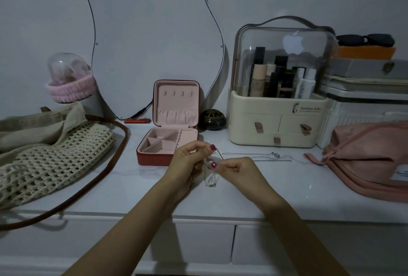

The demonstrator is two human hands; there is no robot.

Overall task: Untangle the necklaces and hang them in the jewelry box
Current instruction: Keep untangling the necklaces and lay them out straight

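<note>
Both hands work close together just above the near middle of the white worktop (287, 189), in front of the open jewelry box (169, 141). The left hand (187, 160) has its fingers curled, thumb and forefinger pinching a thin gold chain (218, 153) near its top, while the right hand (240, 168) is closed into a loose fist with its fingertips pinching the same chain a little lower; the short span between the 2 pinches looks taut, which suggests the hands are pulling the strands apart to loosen a knot. Below the hands the rest of that chain hangs in a small tangle (209, 179) that reaches down toward the worktop; whether it touches the surface cannot be told. A second, silver necklace (254, 157) lies stretched out on the worktop to the right of the hands, its small pendant (276, 155) at the far right end, probably set aside flat so it will not re-tangle. The jewelry box stands with its lid upright against the mirror (154, 32), so the row of 4 hooks (177, 93) in the pink lining faces the person and is within easy reach; none carries a necklace yet. A crocheted bag (53, 156) lies at the left, a cosmetics organizer (276, 125) and a pink pouch (364, 158) at the right, all well apart from the hands.
</note>
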